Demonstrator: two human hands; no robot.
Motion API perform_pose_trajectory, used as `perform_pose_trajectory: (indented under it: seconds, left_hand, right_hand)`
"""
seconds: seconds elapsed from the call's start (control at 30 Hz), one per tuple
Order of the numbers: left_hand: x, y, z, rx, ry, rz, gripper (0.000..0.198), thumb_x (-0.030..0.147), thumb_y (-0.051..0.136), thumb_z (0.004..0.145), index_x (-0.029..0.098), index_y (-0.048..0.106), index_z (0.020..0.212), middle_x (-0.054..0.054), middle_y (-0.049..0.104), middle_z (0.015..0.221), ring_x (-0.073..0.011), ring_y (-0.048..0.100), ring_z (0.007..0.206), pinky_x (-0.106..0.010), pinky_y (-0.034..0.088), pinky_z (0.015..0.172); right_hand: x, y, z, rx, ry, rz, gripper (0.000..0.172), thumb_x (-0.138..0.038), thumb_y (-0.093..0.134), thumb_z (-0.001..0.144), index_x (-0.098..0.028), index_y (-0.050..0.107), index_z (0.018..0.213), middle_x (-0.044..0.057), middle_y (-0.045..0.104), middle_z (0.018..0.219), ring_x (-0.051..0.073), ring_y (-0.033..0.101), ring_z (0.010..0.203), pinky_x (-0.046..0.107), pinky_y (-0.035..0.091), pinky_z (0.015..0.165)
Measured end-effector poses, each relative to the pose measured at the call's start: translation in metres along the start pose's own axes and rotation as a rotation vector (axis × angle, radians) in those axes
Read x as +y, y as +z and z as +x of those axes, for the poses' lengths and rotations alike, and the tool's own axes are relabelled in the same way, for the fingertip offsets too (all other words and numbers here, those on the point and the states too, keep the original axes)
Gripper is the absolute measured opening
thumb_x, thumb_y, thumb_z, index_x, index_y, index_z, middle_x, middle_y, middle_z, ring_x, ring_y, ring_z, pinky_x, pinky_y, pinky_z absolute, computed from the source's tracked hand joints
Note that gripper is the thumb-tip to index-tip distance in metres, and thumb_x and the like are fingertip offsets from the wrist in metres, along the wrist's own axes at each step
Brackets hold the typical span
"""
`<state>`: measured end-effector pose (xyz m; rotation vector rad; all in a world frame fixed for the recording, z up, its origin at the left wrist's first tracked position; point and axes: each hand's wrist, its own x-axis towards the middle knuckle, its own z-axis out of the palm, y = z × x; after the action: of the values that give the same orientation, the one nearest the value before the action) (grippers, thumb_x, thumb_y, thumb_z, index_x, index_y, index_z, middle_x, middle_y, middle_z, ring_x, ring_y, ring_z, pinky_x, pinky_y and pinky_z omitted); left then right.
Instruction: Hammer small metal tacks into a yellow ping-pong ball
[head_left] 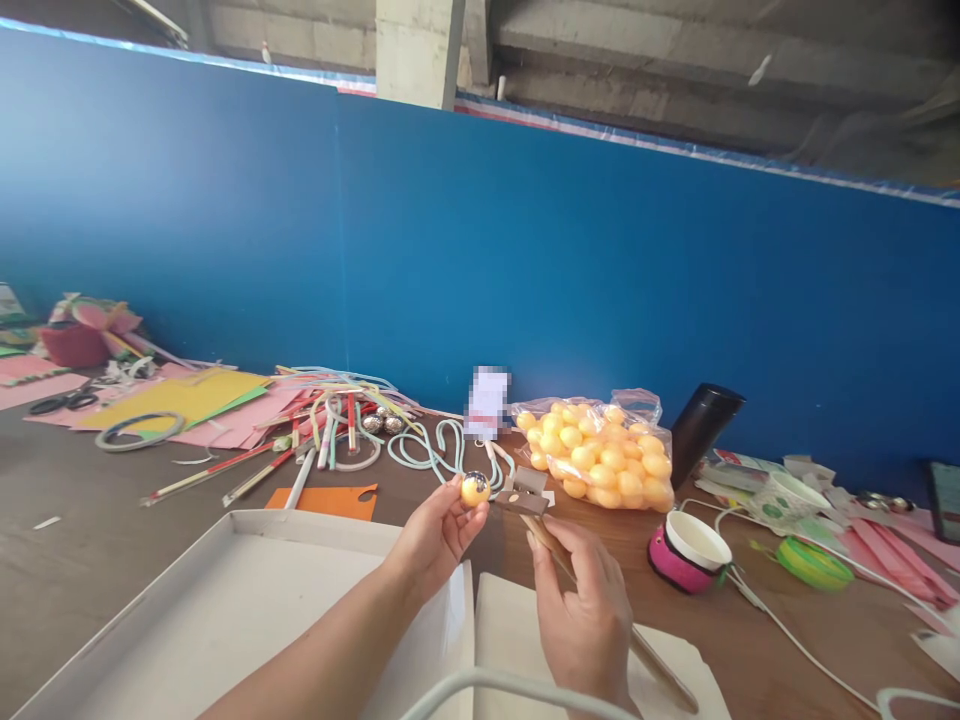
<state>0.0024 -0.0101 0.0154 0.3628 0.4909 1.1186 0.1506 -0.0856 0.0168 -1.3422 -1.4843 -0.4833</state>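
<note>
Ball (475, 489) pinched between the thumb and fingertips of the left hand (442, 532): small, round and glossy, with a dark, mirror-like patch on top and warm yellow below. It sits at the tips of the fingers, above the near tabletop. The right hand (585, 610) is wrapped round the handle of a hammer (529, 500), whose dark, blocky head lies just beside the ball; I cannot tell whether the two touch. The handle is a long, smooth, wood-coloured stick slanting back under the palm.

Below the left grip lies a shallow, pale tray (307, 520) with straight raised edges. Beyond the right grip, a clear, crinkled plastic bag (600, 455) bulges with smooth, round, yellow-orange balls, and a black cylinder (701, 430) leans behind it. To the right of that hand stands a white cup (697, 545) with a bright pink band. Left of the ball are soft, looping pale cords (431, 450), a flat orange sheet (330, 502), shiny silver balls (382, 422) and a stiff-looking yellow sheet (184, 397).
</note>
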Motion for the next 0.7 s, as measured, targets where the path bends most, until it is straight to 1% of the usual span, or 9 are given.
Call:
perform_pose_trajectory:
  seconds: [0.23, 0.33, 0.43, 0.57, 0.6, 0.7]
  left_hand:
    - [-0.0024, 0.0, -0.002, -0.065, -0.027, 0.057, 0.017, 0.023, 0.058, 0.079, 0.013, 0.054, 0.092, -0.009, 0.066, 0.089, -0.0128, 0.065, 0.072, -0.022, 0.054, 0.07]
    - [-0.0033, 0.0016, -0.0038, -0.082, -0.032, 0.079, 0.015, 0.023, 0.059, 0.078, 0.013, 0.055, 0.09, -0.008, 0.066, 0.087, -0.0125, 0.065, 0.071, -0.023, 0.054, 0.07]
    - [-0.0036, 0.0029, -0.0045, -0.085, -0.038, 0.097, 0.014, 0.022, 0.06, 0.078, 0.014, 0.054, 0.088, -0.006, 0.066, 0.085, -0.0117, 0.064, 0.069, -0.023, 0.054, 0.07]
    - [-0.0038, 0.0024, -0.0042, -0.082, -0.019, 0.111, 0.015, 0.023, 0.059, 0.078, 0.014, 0.054, 0.089, -0.006, 0.066, 0.086, -0.012, 0.064, 0.071, -0.022, 0.054, 0.07]
    - [-0.0037, 0.0021, -0.004, -0.082, -0.018, 0.109, 0.015, 0.024, 0.059, 0.079, 0.014, 0.054, 0.089, -0.006, 0.066, 0.085, -0.012, 0.064, 0.071, -0.022, 0.054, 0.07]
    - [-0.0034, 0.0017, -0.0035, -0.077, -0.03, 0.101, 0.014, 0.023, 0.059, 0.078, 0.014, 0.054, 0.088, -0.006, 0.066, 0.082, -0.0118, 0.064, 0.068, -0.022, 0.054, 0.068]
  right_hand:
    - [-0.0009, 0.0001, 0.0005, 0.034, -0.021, 0.004, 0.02, -0.026, 0.06, 0.08, -0.02, 0.061, 0.099, 0.007, 0.067, 0.09, 0.021, 0.06, 0.085, 0.035, 0.044, 0.079]
    - [-0.0011, 0.0011, -0.0007, 0.006, -0.019, 0.01, 0.019, -0.025, 0.061, 0.079, -0.021, 0.061, 0.098, 0.006, 0.067, 0.091, 0.02, 0.06, 0.085, 0.035, 0.044, 0.079]
    - [-0.0009, 0.0012, -0.0018, -0.038, -0.011, 0.003, 0.018, -0.023, 0.062, 0.079, -0.022, 0.061, 0.097, 0.005, 0.067, 0.092, 0.02, 0.059, 0.086, 0.034, 0.043, 0.08]
    - [-0.0009, 0.0004, -0.0013, 0.026, -0.019, 0.019, 0.021, -0.022, 0.062, 0.079, -0.021, 0.06, 0.099, 0.006, 0.067, 0.091, 0.019, 0.059, 0.086, 0.034, 0.043, 0.08]
    - [-0.001, 0.0004, -0.0009, 0.023, -0.019, 0.015, 0.02, -0.023, 0.062, 0.079, -0.021, 0.06, 0.099, 0.006, 0.067, 0.091, 0.019, 0.06, 0.086, 0.034, 0.043, 0.08]
    - [-0.0013, 0.0009, -0.0003, -0.029, -0.016, -0.008, 0.018, -0.025, 0.06, 0.08, -0.021, 0.061, 0.097, 0.006, 0.067, 0.091, 0.02, 0.06, 0.085, 0.035, 0.043, 0.08]
